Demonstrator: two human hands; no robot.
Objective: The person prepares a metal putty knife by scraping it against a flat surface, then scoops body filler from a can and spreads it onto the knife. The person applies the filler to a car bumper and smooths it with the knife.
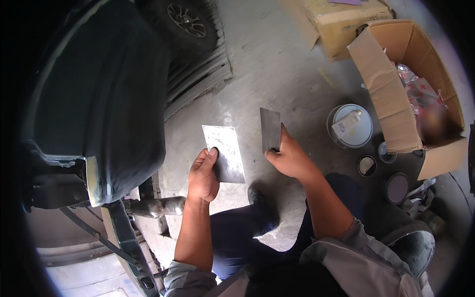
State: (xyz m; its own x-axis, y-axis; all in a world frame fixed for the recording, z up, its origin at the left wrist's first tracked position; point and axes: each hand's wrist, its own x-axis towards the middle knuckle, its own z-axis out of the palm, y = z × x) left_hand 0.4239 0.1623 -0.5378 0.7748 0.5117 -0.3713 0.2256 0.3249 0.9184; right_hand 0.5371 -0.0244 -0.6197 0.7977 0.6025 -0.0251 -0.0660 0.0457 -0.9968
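My left hand (204,175) grips a flat metal sheet (227,158) with a bright, shiny face, held upright with the thumb on its front. To its right, my right hand (288,156) holds a narrower, duller grey metal plate (270,126), with the thumb at its lower edge. The two plates are apart. Left of my hands is a dark vehicle body panel (109,99), with a pale scuffed strip (93,180) along its lower corner.
A wheel (186,22) lies at the top. Right stand an open cardboard box (376,84) with plastic wrapping, another carton (336,29), a large can with a tube (361,133) on its lid and several small tins (397,188). Pipes (158,208) and beams are lower left, above concrete floor (267,74).
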